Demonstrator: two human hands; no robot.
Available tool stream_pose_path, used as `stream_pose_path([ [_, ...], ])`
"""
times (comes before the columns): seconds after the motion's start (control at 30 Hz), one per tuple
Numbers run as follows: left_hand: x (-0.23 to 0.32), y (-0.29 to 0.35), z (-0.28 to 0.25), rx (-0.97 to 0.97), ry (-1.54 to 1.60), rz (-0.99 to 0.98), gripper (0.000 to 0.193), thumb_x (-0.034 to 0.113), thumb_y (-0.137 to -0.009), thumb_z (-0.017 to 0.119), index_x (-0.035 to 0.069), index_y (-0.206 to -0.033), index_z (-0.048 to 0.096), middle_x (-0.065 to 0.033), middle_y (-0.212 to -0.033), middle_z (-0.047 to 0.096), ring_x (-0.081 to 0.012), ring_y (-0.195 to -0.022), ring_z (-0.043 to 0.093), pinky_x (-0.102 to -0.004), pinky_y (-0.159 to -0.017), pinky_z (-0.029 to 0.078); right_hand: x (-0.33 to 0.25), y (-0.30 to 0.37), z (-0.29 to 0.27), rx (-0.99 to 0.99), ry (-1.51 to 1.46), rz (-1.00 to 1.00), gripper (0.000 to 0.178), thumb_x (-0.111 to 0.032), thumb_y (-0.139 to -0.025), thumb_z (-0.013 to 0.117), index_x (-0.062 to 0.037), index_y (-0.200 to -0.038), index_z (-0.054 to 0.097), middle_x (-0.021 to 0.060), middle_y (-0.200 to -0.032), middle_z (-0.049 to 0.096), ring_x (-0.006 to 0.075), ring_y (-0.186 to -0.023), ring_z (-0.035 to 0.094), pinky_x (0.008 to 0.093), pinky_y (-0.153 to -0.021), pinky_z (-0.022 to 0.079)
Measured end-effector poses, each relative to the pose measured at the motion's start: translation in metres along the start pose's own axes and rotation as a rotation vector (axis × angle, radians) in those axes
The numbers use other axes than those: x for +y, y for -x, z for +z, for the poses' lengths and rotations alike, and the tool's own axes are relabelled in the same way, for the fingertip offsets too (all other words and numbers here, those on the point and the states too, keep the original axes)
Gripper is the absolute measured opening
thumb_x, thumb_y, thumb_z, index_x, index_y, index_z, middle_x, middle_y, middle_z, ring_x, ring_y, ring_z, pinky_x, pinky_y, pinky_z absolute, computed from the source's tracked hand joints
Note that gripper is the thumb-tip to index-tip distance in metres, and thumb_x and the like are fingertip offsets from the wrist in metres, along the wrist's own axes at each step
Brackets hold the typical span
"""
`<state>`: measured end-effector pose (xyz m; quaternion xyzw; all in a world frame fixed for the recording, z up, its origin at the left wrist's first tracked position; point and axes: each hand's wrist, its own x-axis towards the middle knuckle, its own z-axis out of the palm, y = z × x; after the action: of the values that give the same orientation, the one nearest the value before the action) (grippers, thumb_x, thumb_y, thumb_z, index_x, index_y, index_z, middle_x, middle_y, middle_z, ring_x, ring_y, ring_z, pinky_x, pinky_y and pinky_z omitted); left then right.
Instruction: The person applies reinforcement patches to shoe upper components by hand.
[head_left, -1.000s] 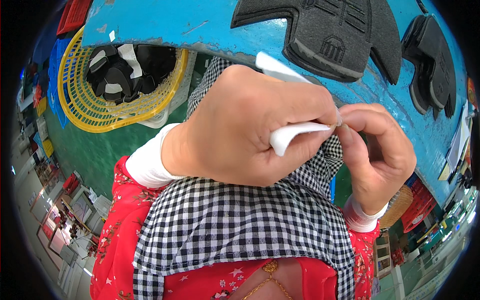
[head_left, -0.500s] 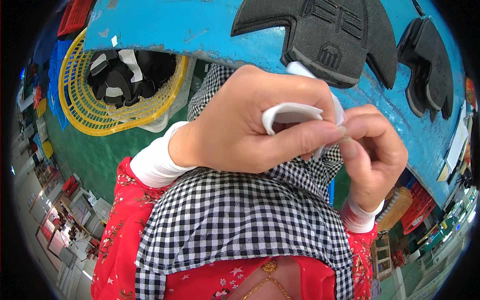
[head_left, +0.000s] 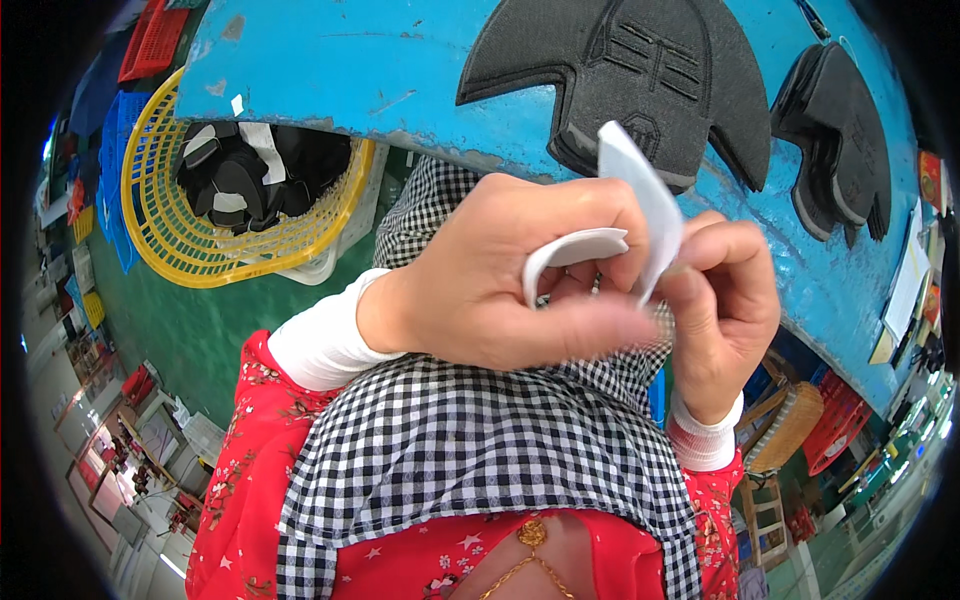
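We gripped the white strip [head_left: 640, 200] in both hands [head_left: 500, 290] [head_left: 725, 310]; since before, it stood higher mid-frame.

Both hands meeting at chest height, close to cam. L hand [head_left: 500, 290] coming in from left w/ white cuff at wrist, back of hand facing up, fingers curling in, thumb stretching right along the bottom. R hand [head_left: 725, 300] rising from lower right, wrist bent, fingertips pinching vs L fingers, hands touching
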<state>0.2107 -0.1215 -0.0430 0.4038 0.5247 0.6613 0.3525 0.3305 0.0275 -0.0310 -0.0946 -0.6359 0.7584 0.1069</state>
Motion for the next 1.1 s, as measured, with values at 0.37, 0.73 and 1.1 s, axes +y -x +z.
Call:
stream_pose_path([
  [0.37, 0.005, 0.003, -0.021, -0.038, -0.170, -0.142, 0.010, 0.005, -0.076, 0.065, 0.003, -0.071, 0.056, 0.0002, -0.062, 0.053, -0.0065, -0.050, 0.043, -0.0231, -0.046, 0.031, -0.020, 0.003, -0.028, 0.004, 0.290, 0.126, 0.010, 0.007, -0.082, 0.060, 0.0015, -0.087, 0.053, 0.0054, -0.082, 0.056, 0.0098, -0.072, 0.051, 0.0212, -0.065, 0.042],
  [0.73, 0.007, 0.028, -0.063, 0.033, 0.136, -0.370, 0.018, 0.010, -0.076, 0.061, 0.006, -0.065, 0.048, 0.0054, -0.061, 0.044, -0.0032, -0.058, 0.038, -0.0219, -0.051, 0.030, -0.049, 0.009, -0.061, -0.234, 0.889, 0.253, 0.021, 0.005, -0.071, 0.067, -0.0027, -0.090, 0.063, 0.0065, -0.081, 0.062, 0.0159, -0.071, 0.059, 0.0259, -0.064, 0.046],
  [1.1, 0.002, -0.002, -0.011, -0.016, 0.065, -0.028, 0.016, 0.008, -0.075, 0.070, -0.002, -0.085, 0.062, -0.0024, -0.068, 0.054, -0.0073, -0.057, 0.048, -0.0223, -0.049, 0.036, -0.020, -0.004, 0.004, -0.116, 0.221, 0.101, 0.060, -0.012, -0.075, 0.075, 0.0049, -0.126, 0.047, 0.0156, -0.107, 0.063, 0.0195, -0.097, 0.062, 0.0288, -0.082, 0.049],
])
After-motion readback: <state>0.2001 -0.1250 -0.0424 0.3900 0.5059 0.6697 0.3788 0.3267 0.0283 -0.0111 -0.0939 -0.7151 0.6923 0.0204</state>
